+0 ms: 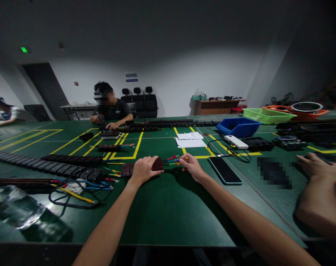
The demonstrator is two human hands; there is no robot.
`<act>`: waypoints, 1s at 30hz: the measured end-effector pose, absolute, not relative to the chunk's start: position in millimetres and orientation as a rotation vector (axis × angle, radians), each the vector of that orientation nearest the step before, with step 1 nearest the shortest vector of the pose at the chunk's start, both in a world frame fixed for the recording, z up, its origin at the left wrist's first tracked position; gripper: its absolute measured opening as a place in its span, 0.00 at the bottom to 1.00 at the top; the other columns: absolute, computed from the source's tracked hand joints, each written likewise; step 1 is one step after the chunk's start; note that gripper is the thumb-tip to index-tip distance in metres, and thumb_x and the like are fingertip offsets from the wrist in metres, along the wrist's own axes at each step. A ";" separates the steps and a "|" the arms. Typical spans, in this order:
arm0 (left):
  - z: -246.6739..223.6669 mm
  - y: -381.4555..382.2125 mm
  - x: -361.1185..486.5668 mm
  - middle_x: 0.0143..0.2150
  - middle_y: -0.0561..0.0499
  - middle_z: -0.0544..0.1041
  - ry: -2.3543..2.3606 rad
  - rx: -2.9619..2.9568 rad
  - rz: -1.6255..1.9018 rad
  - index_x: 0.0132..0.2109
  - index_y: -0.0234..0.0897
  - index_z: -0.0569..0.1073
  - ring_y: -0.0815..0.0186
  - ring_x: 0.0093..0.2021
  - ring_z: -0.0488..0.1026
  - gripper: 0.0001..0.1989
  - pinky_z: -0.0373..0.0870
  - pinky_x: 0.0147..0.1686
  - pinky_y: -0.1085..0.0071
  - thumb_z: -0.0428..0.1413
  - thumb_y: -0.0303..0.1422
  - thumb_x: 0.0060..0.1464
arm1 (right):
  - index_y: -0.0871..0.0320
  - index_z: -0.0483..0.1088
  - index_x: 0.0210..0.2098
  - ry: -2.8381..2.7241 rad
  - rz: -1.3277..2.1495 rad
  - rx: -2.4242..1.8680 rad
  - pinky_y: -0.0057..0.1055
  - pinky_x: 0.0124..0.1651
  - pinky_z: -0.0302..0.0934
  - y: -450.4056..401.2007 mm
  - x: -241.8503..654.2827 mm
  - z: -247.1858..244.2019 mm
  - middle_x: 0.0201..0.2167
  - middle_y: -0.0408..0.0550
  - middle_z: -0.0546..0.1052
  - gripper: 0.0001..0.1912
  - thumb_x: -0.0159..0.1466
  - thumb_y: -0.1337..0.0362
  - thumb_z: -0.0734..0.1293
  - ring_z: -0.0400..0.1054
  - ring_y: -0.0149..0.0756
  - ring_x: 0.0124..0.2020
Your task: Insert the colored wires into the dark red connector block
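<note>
My left hand (142, 170) is wrapped over a dark reddish-brown block (158, 164), pressing it near the tabletop; part of the block shows on each side of the fingers. Out of its right end come short coloured wires (169, 160), red and blue among them, with metal ring terminals. My right hand (192, 167) pinches at the tips of these wires, where a bit of yellow shows. Which wire lies between the fingertips is partly hidden. Left of the block lie more wire ends (115, 176) with ring terminals.
Black segmented strips (59, 166) and a clear water bottle (16, 207) lie left. A phone (224, 170), white power bank (236, 142), papers (190, 139) and blue bin (238, 127) are right. Another person's arm (319, 192) rests far right; a co-worker (112, 109) sits opposite.
</note>
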State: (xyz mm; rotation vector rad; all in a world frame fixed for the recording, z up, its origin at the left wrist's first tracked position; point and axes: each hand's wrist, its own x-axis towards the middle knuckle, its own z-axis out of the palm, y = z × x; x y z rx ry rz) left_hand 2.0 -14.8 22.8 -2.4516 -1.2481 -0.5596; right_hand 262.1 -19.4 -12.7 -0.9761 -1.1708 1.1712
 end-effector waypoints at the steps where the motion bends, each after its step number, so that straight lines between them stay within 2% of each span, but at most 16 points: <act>1: 23.2 -14.9 2.0 0.43 0.44 0.79 -1.247 -2.453 -0.555 0.58 0.35 0.71 0.56 0.41 0.75 0.37 0.66 0.38 0.65 0.53 0.61 0.55 | 0.56 0.66 0.32 -1.179 1.163 -0.974 0.22 0.22 0.60 -19.2 262.0 -13.1 0.28 0.44 0.76 0.25 0.49 0.46 0.77 0.66 0.30 0.26; 6: 23.3 -14.3 0.8 0.44 0.43 0.78 -1.223 -2.466 -0.542 0.59 0.35 0.70 0.56 0.42 0.75 0.38 0.67 0.40 0.64 0.52 0.62 0.55 | 0.56 0.66 0.31 -1.206 1.089 -0.968 0.23 0.21 0.59 -18.2 260.6 -15.1 0.28 0.45 0.76 0.25 0.50 0.45 0.76 0.65 0.30 0.25; 11: 20.6 -13.1 -0.1 0.44 0.43 0.78 -1.209 -2.487 -0.534 0.58 0.36 0.70 0.56 0.42 0.75 0.38 0.66 0.40 0.65 0.52 0.62 0.55 | 0.57 0.67 0.30 -1.202 1.044 -1.012 0.22 0.18 0.56 -15.4 260.4 -18.2 0.24 0.42 0.73 0.26 0.48 0.44 0.76 0.60 0.27 0.21; 20: 20.9 -13.3 0.7 0.43 0.44 0.78 -1.205 -2.458 -0.530 0.59 0.36 0.70 0.56 0.41 0.74 0.38 0.65 0.38 0.65 0.51 0.62 0.55 | 0.57 0.70 0.32 -1.108 1.185 -1.032 0.21 0.20 0.58 -17.2 262.6 -12.3 0.27 0.43 0.75 0.23 0.48 0.48 0.77 0.66 0.29 0.25; 24: 21.4 -13.3 0.6 0.43 0.45 0.78 -1.204 -2.450 -0.540 0.59 0.36 0.70 0.57 0.40 0.74 0.37 0.64 0.37 0.65 0.52 0.61 0.55 | 0.56 0.71 0.37 -1.036 1.296 -0.996 0.21 0.20 0.59 -18.1 261.8 -9.6 0.32 0.45 0.77 0.20 0.51 0.54 0.76 0.71 0.33 0.30; 28: 21.2 -13.1 0.3 0.42 0.44 0.78 -1.201 -2.437 -0.577 0.59 0.35 0.70 0.57 0.40 0.74 0.37 0.65 0.38 0.65 0.52 0.61 0.55 | 0.54 0.70 0.44 -1.003 1.419 -0.943 0.23 0.24 0.63 -18.6 260.8 -10.3 0.40 0.48 0.79 0.22 0.51 0.61 0.75 0.75 0.37 0.35; 30: 21.1 -13.2 0.4 0.42 0.44 0.78 -1.205 -2.426 -0.602 0.59 0.35 0.70 0.57 0.40 0.74 0.37 0.65 0.38 0.64 0.52 0.61 0.56 | 0.55 0.70 0.44 -1.039 1.456 -0.930 0.23 0.25 0.64 -19.9 260.5 -10.3 0.43 0.50 0.79 0.22 0.50 0.64 0.75 0.75 0.36 0.36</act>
